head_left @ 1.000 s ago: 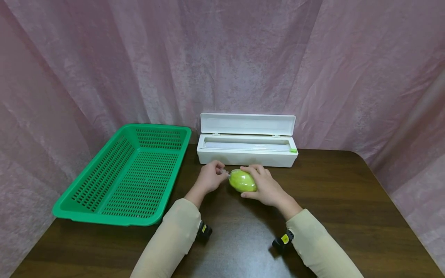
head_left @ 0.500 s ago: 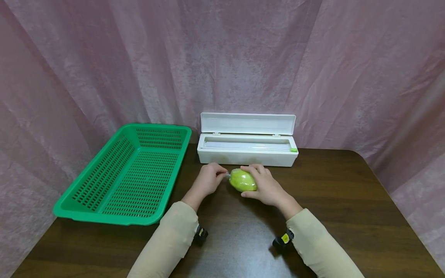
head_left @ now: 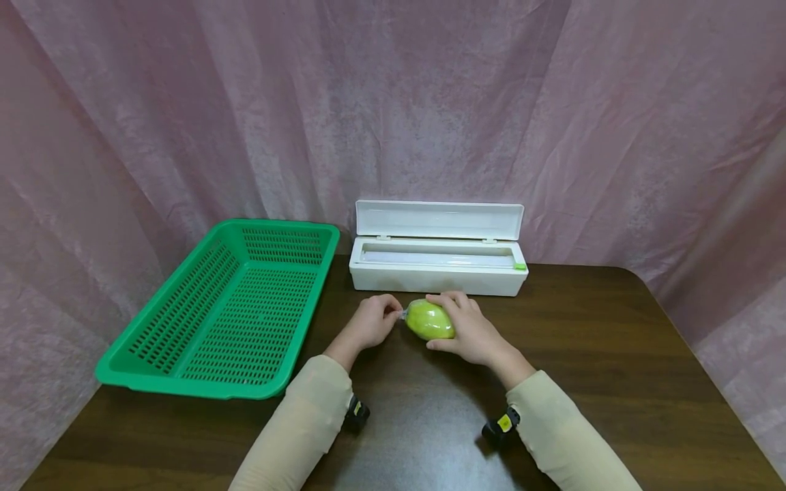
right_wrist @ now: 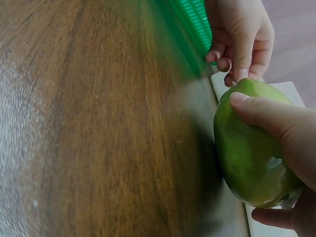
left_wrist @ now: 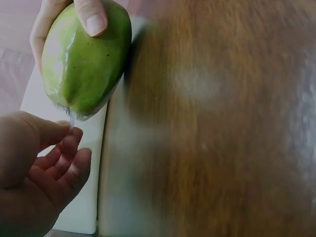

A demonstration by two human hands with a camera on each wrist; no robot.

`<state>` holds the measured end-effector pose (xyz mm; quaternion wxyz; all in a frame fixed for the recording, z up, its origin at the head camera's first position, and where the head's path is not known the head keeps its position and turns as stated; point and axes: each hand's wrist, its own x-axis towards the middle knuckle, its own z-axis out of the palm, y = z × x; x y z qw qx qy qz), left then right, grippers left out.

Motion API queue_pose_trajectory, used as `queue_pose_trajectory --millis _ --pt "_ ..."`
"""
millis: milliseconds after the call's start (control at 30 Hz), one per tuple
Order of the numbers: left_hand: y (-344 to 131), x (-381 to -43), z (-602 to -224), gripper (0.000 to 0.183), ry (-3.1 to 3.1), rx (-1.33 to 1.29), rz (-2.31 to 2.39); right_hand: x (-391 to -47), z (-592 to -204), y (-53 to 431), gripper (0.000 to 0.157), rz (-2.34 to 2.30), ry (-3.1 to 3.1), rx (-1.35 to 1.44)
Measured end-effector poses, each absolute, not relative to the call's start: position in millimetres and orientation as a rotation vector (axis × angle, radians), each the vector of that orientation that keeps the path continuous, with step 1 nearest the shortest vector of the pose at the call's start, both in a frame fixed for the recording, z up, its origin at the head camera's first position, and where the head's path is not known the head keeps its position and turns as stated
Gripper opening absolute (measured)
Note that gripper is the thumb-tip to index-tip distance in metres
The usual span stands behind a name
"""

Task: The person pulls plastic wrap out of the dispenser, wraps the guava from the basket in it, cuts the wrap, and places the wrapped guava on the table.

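Observation:
A smooth green papaya (head_left: 430,320), wrapped in clear plastic film, is over the table in front of the white box. My right hand (head_left: 468,329) grips it from the right, thumb on the near side and fingers over the far side. At the papaya's left end the film is twisted into a thin tail (left_wrist: 72,118). My left hand (head_left: 371,322) pinches that tail between thumb and forefinger, with the other fingers loosely curled in the left wrist view. In the right wrist view the papaya's skin (right_wrist: 247,153) shows glossy film, bunched at its lower end.
Behind the hands stands a white film dispenser box (head_left: 430,278), its lid (head_left: 439,219) raised and a roll inside. A green slotted basket (head_left: 190,387) sits on the left of the dark wooden table (head_left: 614,354). A pink curtain (head_left: 442,102) hangs behind.
My left hand has turned at the wrist and its fingers have closed from a looser hold into a pinch on the film tail. The right hand and papaya have stayed nearly still.

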<state>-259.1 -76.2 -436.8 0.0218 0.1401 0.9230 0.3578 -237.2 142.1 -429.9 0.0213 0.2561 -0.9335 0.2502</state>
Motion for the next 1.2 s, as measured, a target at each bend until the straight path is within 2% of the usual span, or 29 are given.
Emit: queue_pose_trajectory --millis 200,767,1200 --pt "-73 -259 -437 0.009 2.841 0.429 1.028 -237 -431 143 0.078 0.778 -2.890 0.796" --pt "-69 -268 -431 0.011 2.745 0.420 1.183 -242 -423 145 0.076 0.843 -2.870 0.856" --pt "-78 -265 -425 0.013 2.812 0.582 1.064 -244 -430 145 0.075 0.841 -2.883 0.856"
